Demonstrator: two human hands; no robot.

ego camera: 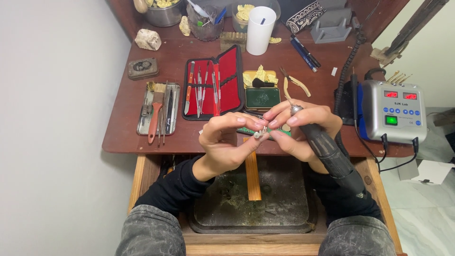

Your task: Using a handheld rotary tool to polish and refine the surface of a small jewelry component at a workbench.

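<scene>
A dark red wooden table [142, 137] stands by a white wall [52, 118]. The right hand [303, 130] grips a long grey drill tool [332, 156], tip pointing up-left. The left hand [227, 142] pinches a small white piece [258, 134].

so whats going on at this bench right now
A person sits at a wooden workbench, hands raised over an open drawer. The left hand pinches a small pale piece at its fingertips. The right hand grips a dark rotary handpiece, its tip by that piece. Behind the hands lie an open red tool case, a metal tray of tools and a grey control box.
</scene>
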